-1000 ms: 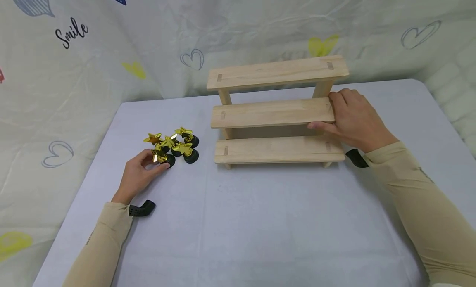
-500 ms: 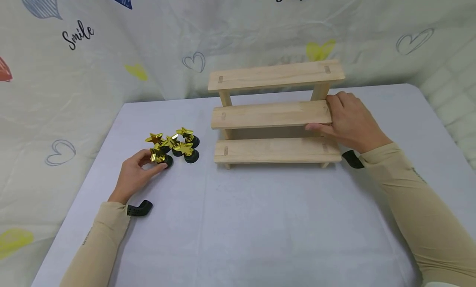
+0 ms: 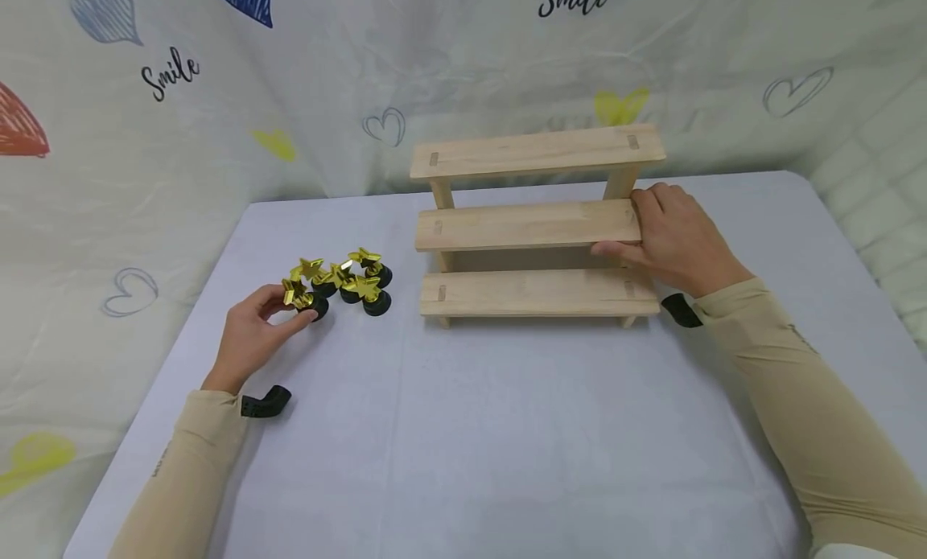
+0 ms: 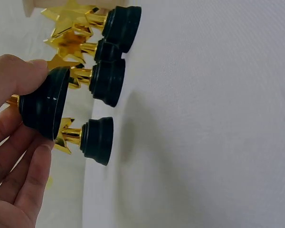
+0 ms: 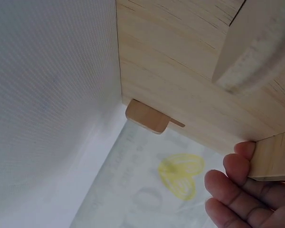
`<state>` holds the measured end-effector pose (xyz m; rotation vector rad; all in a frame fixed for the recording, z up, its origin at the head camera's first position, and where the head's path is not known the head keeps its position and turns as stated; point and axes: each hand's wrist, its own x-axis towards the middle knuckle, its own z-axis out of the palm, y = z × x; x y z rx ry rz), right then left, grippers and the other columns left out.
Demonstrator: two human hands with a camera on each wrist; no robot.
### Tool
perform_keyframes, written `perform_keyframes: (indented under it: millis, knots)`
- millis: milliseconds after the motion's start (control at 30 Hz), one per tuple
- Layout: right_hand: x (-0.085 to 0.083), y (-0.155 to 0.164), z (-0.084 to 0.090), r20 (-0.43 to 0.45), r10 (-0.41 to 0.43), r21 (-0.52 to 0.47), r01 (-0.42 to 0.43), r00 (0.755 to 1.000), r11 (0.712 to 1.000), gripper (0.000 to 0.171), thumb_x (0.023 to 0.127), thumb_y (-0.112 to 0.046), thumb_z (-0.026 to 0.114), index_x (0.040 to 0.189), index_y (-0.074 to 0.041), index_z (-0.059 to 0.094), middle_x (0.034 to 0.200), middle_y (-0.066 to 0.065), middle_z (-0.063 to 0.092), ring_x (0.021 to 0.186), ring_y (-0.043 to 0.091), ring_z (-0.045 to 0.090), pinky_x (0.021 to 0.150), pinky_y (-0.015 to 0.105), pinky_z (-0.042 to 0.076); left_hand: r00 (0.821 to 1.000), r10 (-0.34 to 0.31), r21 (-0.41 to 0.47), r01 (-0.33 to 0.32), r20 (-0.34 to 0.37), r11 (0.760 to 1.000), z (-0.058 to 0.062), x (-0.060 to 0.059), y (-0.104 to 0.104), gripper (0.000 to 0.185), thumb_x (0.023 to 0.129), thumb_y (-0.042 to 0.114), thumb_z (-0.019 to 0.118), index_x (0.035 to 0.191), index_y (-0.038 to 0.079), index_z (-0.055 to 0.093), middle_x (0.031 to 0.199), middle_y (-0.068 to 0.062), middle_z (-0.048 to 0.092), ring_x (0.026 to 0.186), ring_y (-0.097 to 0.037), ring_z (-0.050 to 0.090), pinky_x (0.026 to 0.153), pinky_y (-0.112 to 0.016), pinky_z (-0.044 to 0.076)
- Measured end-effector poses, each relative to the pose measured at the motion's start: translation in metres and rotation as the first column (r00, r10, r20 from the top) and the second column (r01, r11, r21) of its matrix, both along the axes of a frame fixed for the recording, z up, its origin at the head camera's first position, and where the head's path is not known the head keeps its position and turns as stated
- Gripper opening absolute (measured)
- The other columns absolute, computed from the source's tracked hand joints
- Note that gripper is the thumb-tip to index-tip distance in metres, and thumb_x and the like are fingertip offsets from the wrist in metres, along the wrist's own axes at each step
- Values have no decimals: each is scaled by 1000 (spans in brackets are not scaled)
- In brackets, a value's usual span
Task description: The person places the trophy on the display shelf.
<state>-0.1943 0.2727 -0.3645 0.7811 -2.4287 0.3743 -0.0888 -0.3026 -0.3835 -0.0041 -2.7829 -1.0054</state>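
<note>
A cluster of small gold star trophies [image 3: 351, 276] on black round bases stands on the white table [image 3: 463, 430], left of a three-tier wooden shelf [image 3: 536, 225]. My left hand [image 3: 257, 330] grips one star trophy [image 3: 300, 299] at the near left of the cluster, tilted and lifted off the cloth; in the left wrist view its black base [image 4: 42, 102] sits between thumb and fingers, with other trophies [image 4: 97, 140] beside it. My right hand [image 3: 669, 237] holds the right end of the shelf's middle tier, thumb under the board; the right wrist view shows fingertips [image 5: 228, 190] against the wood [image 5: 180, 71].
A cloth backdrop [image 3: 181, 100] printed with hearts and "Smile" hangs behind the table. The shelf tiers carry nothing. The table's near half shows bare white cloth.
My left hand has lifted and tipped its trophy slightly toward the left, away from the cluster. The right hand stays on the shelf's middle tier. The head view has tilted a little.
</note>
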Motion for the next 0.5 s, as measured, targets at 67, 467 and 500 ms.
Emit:
perform_keyframes:
  millis: [67, 467, 500]
  knots:
    - [0, 0, -1, -11, 3, -4, -3, 1000, 1000, 118, 84, -94, 26, 101, 18, 57, 79, 26, 53, 71, 42, 51, 62, 54, 44, 1000, -8, 15, 8, -14, 1000, 2, 0, 0, 43, 87, 25, 86, 119, 4, 67, 115, -3, 65, 96, 13, 60, 89, -4, 50]
    - [0, 1, 1, 29, -3, 16, 2, 1000, 1000, 119, 82, -96, 23, 102, 17, 57, 79, 25, 52, 72, 41, 51, 63, 53, 44, 995, -50, 103, 59, -86, 993, 16, 2, 11, 42, 84, 13, 87, 119, 0, 66, 112, 6, 62, 98, 13, 60, 94, 0, 49]
    - [0, 1, 1, 36, -4, 16, 3, 999, 1000, 119, 81, -96, 23, 101, 16, 57, 79, 25, 52, 72, 40, 51, 63, 53, 44, 994, -59, 106, 69, -94, 992, 17, 2, 13, 42, 84, 11, 87, 119, -1, 66, 113, 5, 62, 99, 13, 60, 94, 0, 49]
